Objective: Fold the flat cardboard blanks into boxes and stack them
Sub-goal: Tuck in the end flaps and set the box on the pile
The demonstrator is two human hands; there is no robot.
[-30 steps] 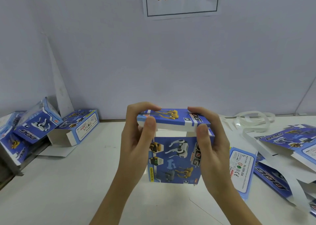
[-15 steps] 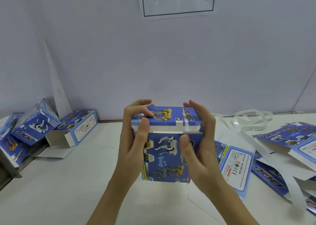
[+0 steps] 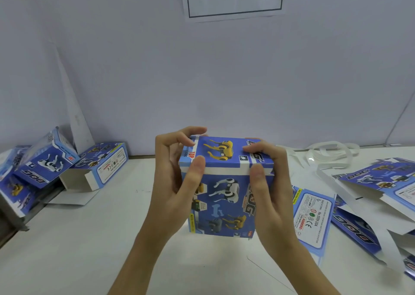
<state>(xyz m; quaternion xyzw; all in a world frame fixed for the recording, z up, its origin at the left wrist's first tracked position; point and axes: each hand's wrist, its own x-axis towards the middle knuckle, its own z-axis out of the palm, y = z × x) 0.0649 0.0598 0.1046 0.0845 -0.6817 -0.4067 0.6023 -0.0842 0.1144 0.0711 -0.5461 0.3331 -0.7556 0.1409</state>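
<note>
Now 2 hands (image 3: pixel 177 182) (image 3: pixel 267 191) on 1 box (image 3: pixel 226 196).

Head camera looks forward and down, close over the table (image 3: pixel 94 238).

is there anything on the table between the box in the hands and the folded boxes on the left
Nothing visible. The box is held by the left hand and right hand; the table between it and the folded boxes shows only bare surface.

Blue printed box (image 3: pixel 226 187) upright mid-table, top flap seemingly nearly closed
</note>
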